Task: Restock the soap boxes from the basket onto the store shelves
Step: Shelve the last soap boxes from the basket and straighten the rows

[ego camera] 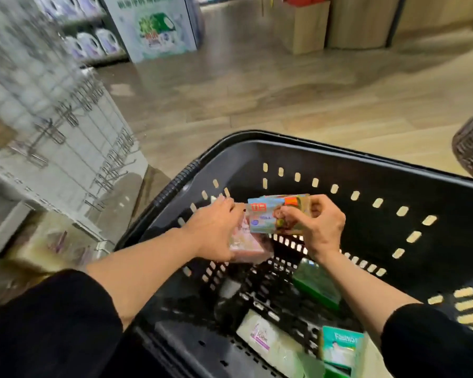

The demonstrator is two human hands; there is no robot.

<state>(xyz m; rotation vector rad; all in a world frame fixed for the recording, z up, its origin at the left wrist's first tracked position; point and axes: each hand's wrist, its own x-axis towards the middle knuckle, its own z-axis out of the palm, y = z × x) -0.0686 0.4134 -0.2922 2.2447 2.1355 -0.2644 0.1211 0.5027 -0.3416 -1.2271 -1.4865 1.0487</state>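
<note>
- The right hand (321, 225) is pinching a light blue soap box with a baby picture (277, 218) between thumb and fingers (290, 214), in the middle of the frame, above the big black plastic basket with slots (366, 170).
- The left hand (216, 230) is curling around a pale pink soap box (250, 248) just beside it.
- The two boxes are almost touching, so one could be bumping the other loose and dropping back into the basket.
- More boxes are lying at the bottom: a dark green box (316, 285), a white box with a purple label (268, 339) and a teal box (342, 347).
- The teal box is showing writing, too blurry to read for sure.
- The white shelves with metal hooks (74, 148) are waiting at the left.
</note>
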